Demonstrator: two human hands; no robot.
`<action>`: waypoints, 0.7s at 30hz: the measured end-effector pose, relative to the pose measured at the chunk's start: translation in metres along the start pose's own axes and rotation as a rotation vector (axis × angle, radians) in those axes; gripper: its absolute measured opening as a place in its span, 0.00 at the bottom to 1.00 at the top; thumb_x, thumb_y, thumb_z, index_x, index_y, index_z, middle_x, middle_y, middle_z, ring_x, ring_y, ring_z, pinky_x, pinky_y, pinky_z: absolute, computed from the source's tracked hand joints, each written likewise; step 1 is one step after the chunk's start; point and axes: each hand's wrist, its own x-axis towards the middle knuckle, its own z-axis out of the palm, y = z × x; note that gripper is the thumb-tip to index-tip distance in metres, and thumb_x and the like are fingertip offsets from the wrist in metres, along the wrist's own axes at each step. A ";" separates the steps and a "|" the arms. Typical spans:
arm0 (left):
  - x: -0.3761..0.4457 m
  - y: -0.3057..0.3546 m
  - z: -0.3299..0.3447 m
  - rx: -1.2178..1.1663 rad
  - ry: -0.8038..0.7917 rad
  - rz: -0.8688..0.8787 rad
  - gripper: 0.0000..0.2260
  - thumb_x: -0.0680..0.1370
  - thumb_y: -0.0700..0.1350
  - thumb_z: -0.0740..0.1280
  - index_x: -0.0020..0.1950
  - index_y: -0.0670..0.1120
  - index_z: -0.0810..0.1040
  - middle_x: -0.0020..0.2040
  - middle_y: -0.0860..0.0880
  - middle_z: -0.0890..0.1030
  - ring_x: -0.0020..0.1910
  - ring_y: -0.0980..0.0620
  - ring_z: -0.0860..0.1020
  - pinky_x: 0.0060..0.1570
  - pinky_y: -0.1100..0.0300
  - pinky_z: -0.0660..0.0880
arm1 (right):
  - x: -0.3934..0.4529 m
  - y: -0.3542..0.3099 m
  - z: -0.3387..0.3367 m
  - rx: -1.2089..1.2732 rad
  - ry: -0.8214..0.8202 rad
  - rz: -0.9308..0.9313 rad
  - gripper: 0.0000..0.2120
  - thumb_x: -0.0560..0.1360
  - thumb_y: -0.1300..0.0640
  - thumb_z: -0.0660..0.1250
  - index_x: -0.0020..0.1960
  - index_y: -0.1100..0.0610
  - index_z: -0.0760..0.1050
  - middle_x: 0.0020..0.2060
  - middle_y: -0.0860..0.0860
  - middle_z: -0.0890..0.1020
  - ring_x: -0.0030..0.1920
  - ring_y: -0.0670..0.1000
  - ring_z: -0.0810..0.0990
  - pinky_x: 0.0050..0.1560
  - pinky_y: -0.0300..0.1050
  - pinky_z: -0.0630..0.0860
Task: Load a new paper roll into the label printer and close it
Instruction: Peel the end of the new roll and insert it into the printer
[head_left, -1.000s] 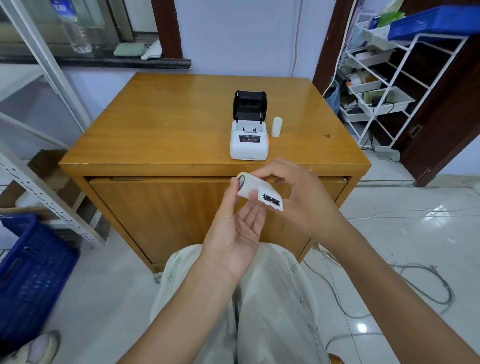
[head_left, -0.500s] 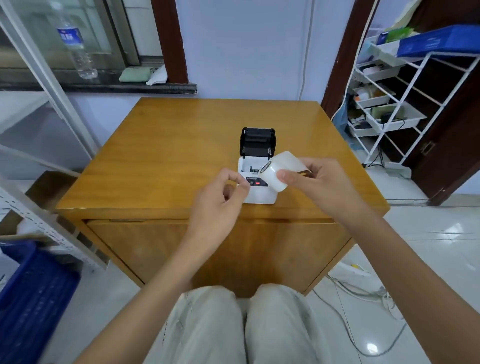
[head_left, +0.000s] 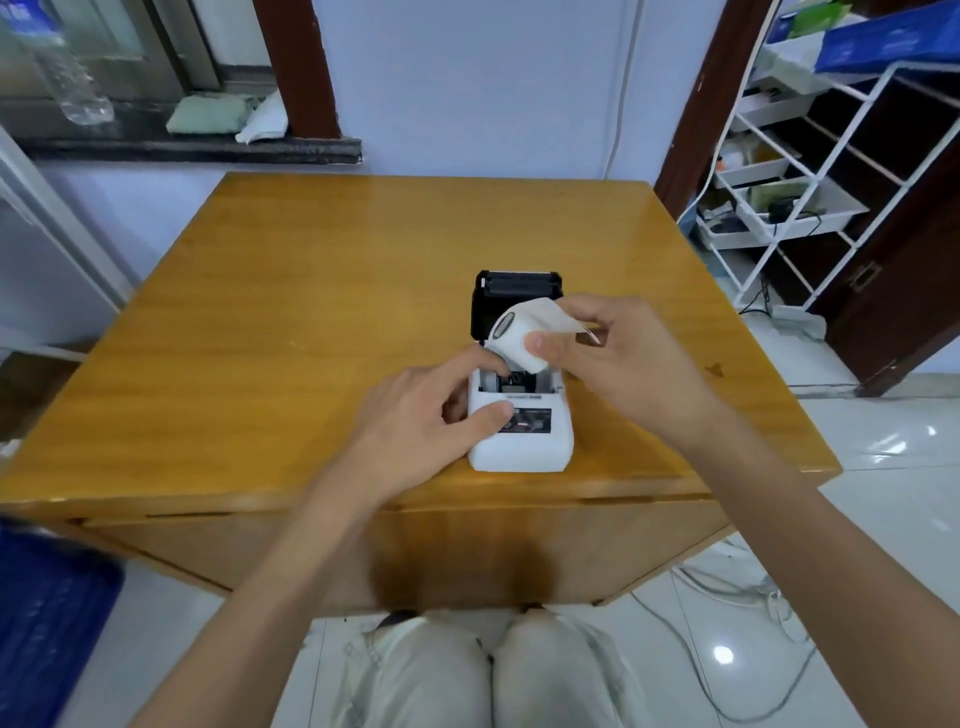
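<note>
The right hand (head_left: 623, 358) pinches a small white paper roll (head_left: 519, 338) above the open white label printer (head_left: 519, 436) on the wooden bench (head_left: 311, 312); the left hand (head_left: 415, 421) grips the printer's left side, its fingertips seemingly in the half-hidden bay.

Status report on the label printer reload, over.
Right hand holds white paper roll above open bay. Left hand steadies white label printer; black lid up. Nothing blocking.

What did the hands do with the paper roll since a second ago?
The right hand carried the paper roll from over the lap up to just above the label printer. The left hand let go of the roll and took hold of the printer's body. The lid stayed open, and the printer stayed on the table.
</note>
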 end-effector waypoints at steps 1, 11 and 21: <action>0.002 -0.001 0.000 -0.013 -0.006 -0.003 0.18 0.75 0.70 0.59 0.62 0.65 0.72 0.36 0.52 0.80 0.35 0.53 0.79 0.37 0.47 0.77 | 0.002 0.001 0.002 -0.024 -0.010 0.001 0.10 0.79 0.53 0.75 0.58 0.56 0.86 0.47 0.46 0.89 0.44 0.51 0.87 0.43 0.48 0.81; 0.004 -0.003 -0.002 -0.278 0.006 -0.025 0.19 0.72 0.67 0.70 0.52 0.56 0.72 0.31 0.52 0.77 0.30 0.54 0.73 0.36 0.46 0.74 | 0.003 0.004 0.001 -0.407 -0.107 -0.084 0.11 0.76 0.51 0.77 0.58 0.47 0.85 0.48 0.39 0.87 0.31 0.45 0.78 0.31 0.33 0.70; 0.003 -0.004 -0.004 -0.337 -0.024 -0.048 0.20 0.72 0.66 0.72 0.53 0.54 0.72 0.32 0.51 0.77 0.30 0.55 0.71 0.35 0.50 0.71 | 0.016 -0.018 0.013 -0.869 -0.093 -0.147 0.12 0.80 0.51 0.71 0.62 0.40 0.82 0.55 0.46 0.79 0.39 0.44 0.71 0.40 0.47 0.71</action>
